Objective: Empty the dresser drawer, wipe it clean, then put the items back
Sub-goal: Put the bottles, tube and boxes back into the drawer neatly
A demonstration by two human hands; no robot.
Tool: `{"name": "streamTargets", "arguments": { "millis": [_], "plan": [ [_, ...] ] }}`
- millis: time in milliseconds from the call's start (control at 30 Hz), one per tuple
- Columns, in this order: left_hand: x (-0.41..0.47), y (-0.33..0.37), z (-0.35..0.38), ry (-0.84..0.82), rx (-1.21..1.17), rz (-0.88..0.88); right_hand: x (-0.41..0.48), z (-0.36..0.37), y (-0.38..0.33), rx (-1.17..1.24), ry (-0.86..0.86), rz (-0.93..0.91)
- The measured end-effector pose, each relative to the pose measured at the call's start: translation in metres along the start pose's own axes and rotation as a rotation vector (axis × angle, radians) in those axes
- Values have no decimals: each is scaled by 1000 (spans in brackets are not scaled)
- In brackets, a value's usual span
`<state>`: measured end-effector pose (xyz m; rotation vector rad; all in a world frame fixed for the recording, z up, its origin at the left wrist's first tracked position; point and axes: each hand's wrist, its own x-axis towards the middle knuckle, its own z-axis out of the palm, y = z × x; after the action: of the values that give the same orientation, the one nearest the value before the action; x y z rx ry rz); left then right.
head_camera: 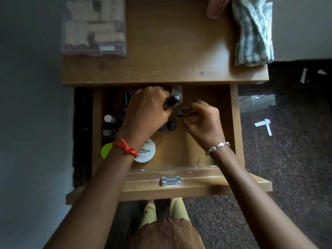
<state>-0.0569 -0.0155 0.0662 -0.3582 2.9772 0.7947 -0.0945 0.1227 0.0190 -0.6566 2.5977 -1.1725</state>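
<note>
Tabletop far; drawer pulled open below it, bottles crowding its left side. Checked cloth lies far right on the tabletop. Your left hand grips a dark tube mid-drawer. Your right hand, just beside, pinches a small dark piece.

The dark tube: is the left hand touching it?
Touching. The head view shows the left hand with its fingers curled round the dark tube; the tube's labelled end sticks out past them.
</note>
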Motion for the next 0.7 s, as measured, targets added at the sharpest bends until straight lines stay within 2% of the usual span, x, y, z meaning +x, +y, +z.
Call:
{"name": "streamTargets", "arguments": {
  "millis": [500, 700],
  "plan": [
    [-4, -10, 28, 85, 159, -73, 0, 3, 9, 23, -85, 40],
    [-2, -14, 33, 6, 203, -186, -1, 3, 12, 5, -113, 27]
  ]
}}
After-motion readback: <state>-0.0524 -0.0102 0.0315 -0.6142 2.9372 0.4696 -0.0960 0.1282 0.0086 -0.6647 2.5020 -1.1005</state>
